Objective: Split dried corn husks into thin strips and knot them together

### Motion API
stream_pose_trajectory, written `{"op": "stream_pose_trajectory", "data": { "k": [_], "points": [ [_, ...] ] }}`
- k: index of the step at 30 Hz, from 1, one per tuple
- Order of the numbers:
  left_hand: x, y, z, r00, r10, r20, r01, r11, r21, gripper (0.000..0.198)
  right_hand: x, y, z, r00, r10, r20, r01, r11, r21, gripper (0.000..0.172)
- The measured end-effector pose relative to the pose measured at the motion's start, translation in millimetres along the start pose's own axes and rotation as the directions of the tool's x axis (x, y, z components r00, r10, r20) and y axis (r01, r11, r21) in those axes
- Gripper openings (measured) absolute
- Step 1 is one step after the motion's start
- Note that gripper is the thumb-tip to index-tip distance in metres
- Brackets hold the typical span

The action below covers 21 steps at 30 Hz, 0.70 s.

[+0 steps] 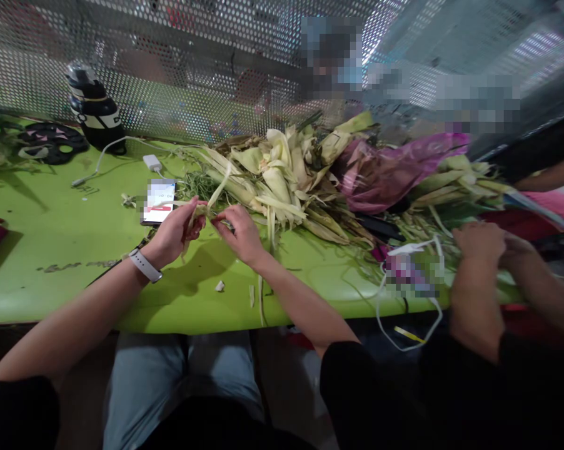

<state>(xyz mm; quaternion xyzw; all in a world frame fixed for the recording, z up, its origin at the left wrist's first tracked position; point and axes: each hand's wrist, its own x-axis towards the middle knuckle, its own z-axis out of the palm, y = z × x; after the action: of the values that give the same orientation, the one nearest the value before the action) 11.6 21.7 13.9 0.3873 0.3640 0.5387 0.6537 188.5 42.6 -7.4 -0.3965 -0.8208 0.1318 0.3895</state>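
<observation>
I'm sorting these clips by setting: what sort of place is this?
Likely a shared workspace, perhaps a workshop: a green table bears a heap of husks, a perforated screen stands behind it, and another person's hands are alongside.

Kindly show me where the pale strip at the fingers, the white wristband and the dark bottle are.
Pale strip (220, 186): head view, its raised upper length.
White wristband (144, 265): head view, middle of the band.
Dark bottle (99, 114): head view, on its body.

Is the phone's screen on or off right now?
On: the phone beside the left hand has a lit white display with some red on it.
</observation>
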Motion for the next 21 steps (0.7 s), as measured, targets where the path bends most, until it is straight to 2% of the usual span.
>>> {"op": "stream_pose_trajectory", "data": {
  "k": [4,9,13,16,19,21],
  "points": [
    [-2.2,1.0,-1.4,0.993,-0.069,0.097,0.062,0.996,0.066,0.032,-1.7,-2.5,1.4,0.999,-0.027,0.018,0.027,1.0,0.001,0.022],
    [-0.7,3.8,-4.4,0.996,-0.082,0.045,0.081,0.996,0.026,0.024,-4.6,-4.9,2.3,0.989,0.051,0.137,-0.057,0.998,0.039,0.021],
    [3.1,8.0,-8.0,0.987,-0.154,0.051,0.159,0.98,-0.118,0.014,0.9,0.3,-1.9,0.973,0.116,0.201,-0.117,0.993,-0.007,0.02],
    [5.0,12.3,-9.9,0.982,-0.186,0.043,0.191,0.959,-0.21,0.009,7.0,6.9,-6.3,0.972,0.138,0.192,-0.124,0.989,-0.086,0.019],
    [6.4,14.8,-11.5,0.975,-0.216,0.049,0.222,0.955,-0.199,0.016,10.2,12.4,-10.1,0.98,0.137,0.148,-0.117,0.984,-0.134,0.019],
    [6.7,14.7,-12.4,0.976,-0.206,0.069,0.215,0.963,-0.163,0.022,10.2,13.7,-12.7,0.981,0.136,0.14,-0.122,0.987,-0.106,0.018]
  ]
}}
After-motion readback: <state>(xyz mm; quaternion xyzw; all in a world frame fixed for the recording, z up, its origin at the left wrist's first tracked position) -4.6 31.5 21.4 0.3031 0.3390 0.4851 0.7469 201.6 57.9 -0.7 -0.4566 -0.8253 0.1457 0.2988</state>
